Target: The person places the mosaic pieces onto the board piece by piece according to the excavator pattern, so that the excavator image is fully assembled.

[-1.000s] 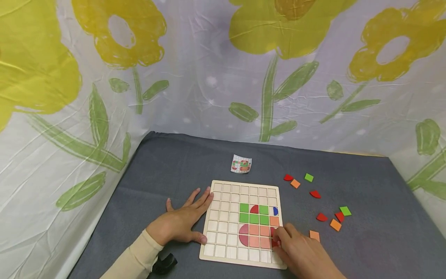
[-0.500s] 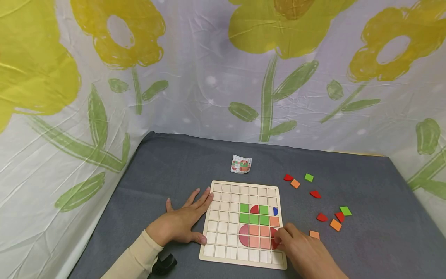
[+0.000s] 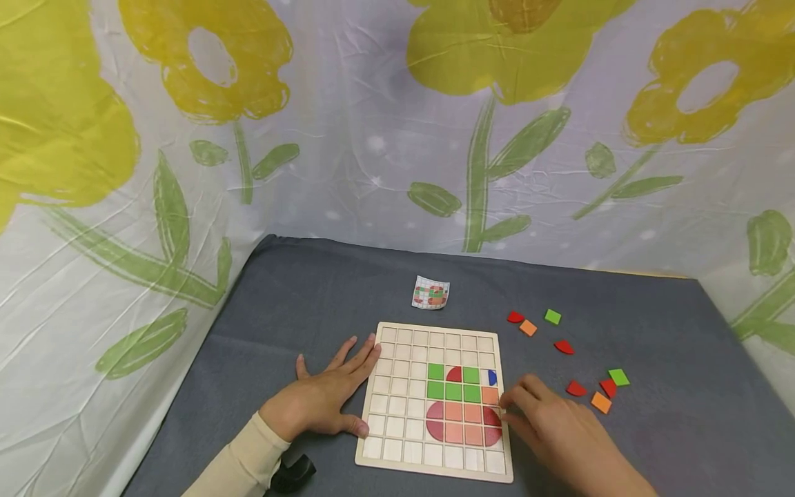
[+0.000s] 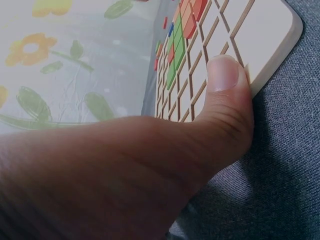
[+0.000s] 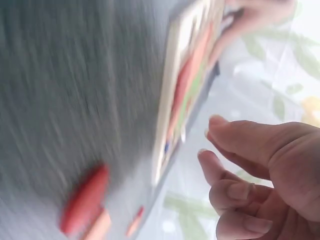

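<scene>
A wooden grid board (image 3: 397, 449) lies on the dark cloth. Coloured pieces fill some of its squares: several green squares (image 3: 453, 392), orange squares (image 3: 463, 423), a red quarter-circle (image 3: 455, 374), a blue half-circle (image 3: 493, 377), and dark red rounded pieces (image 3: 493, 436) at the right edge. My left hand (image 3: 326, 397) rests spread along the board's left side; its thumb (image 4: 225, 80) presses on the rim in the left wrist view. Just off the board's right edge is my right hand (image 3: 553, 428), with a gap between thumb and index finger and nothing held. Its other fingers (image 5: 240, 200) are curled loosely.
Loose red, orange and green pieces lie to the right, among them a green square (image 3: 553, 317), a red piece (image 3: 564, 347) and an orange square (image 3: 600, 402). A small pattern card (image 3: 430, 293) lies behind the board. A flowered curtain (image 3: 348, 138) hangs behind the table.
My right hand has let go of the dark red pieces at the board's right edge and moved right and slightly up. It now covers a loose orange square. My left hand stays put.
</scene>
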`<state>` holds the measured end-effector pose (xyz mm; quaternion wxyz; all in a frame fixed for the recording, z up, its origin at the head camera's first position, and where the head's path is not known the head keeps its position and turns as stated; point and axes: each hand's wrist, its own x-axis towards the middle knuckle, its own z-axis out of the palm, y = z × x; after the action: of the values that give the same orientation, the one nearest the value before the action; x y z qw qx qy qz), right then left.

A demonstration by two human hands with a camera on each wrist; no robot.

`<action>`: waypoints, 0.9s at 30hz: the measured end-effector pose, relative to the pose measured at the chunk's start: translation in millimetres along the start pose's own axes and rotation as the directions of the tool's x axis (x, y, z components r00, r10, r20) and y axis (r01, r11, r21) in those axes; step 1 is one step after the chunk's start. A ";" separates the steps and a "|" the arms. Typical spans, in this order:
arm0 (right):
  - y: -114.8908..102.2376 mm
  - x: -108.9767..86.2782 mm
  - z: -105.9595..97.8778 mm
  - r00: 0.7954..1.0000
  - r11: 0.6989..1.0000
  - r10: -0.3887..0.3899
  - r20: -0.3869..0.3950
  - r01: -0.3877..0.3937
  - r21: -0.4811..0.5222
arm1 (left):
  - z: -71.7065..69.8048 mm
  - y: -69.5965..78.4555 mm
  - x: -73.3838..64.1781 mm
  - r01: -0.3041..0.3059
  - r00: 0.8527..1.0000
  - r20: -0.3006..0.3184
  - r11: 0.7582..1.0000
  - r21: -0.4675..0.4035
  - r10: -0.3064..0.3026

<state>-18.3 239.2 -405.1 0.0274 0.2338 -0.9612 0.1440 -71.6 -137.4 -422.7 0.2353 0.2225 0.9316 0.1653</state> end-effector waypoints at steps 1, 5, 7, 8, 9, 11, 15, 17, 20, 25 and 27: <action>3.4 3.2 -2.9 1.000 1.000 0.001 -0.030 -0.002 -0.012 | -0.5 0.4 -0.3 0.000 1.000 -0.001 1.000 -0.001 0.000; 19.1 16.0 -12.0 0.996 0.999 0.026 -0.089 -0.029 -0.039 | -1.8 1.5 -2.1 0.002 1.000 0.003 1.000 -0.007 -0.002; 27.3 23.6 -14.8 0.994 0.998 0.034 -0.106 -0.039 -0.049 | -1.9 1.5 -2.2 0.005 1.000 0.006 1.000 -0.006 -0.005; 31.9 27.5 -16.3 0.994 0.997 0.043 -0.105 -0.049 -0.053 | -1.8 1.7 -2.1 0.006 1.000 0.010 1.000 -0.008 -0.006; 36.7 31.7 -17.7 0.993 0.997 0.047 -0.105 -0.053 -0.059 | -1.6 1.9 -1.9 0.007 1.000 0.012 1.000 -0.007 -0.007; 47.2 41.4 -20.4 0.993 0.996 0.048 -0.105 -0.055 -0.070 | -1.2 2.1 -0.8 0.007 1.000 0.010 1.000 -0.008 -0.006; 68.9 62.8 -24.0 0.995 0.994 0.046 -0.083 -0.054 -0.095 | -1.3 1.0 -0.9 0.010 1.000 0.007 1.000 -0.009 -0.010; 78.6 73.3 -25.4 0.997 0.994 0.044 -0.061 -0.050 -0.100 | -1.6 0.3 -1.1 0.012 1.000 0.007 1.000 -0.012 -0.012; 89.8 88.1 -26.2 0.999 0.993 0.037 -0.022 -0.039 -0.108 | -2.3 -0.1 -1.6 0.006 1.000 0.010 1.000 -0.023 -0.006; 100.6 107.0 -22.9 0.998 0.990 0.043 0.049 -0.037 -0.133 | -1.0 -0.7 -0.9 0.004 1.000 0.017 0.999 -0.032 -0.003; 103.7 112.8 -19.9 0.994 0.990 0.061 0.089 -0.049 -0.129 | 0.3 -1.2 0.0 0.008 1.000 0.015 1.000 -0.030 -0.007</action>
<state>-166.3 283.2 -400.0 -0.0063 0.2115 -0.9747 0.0725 -71.9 -138.3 -423.4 0.2462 0.2168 0.9280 0.1767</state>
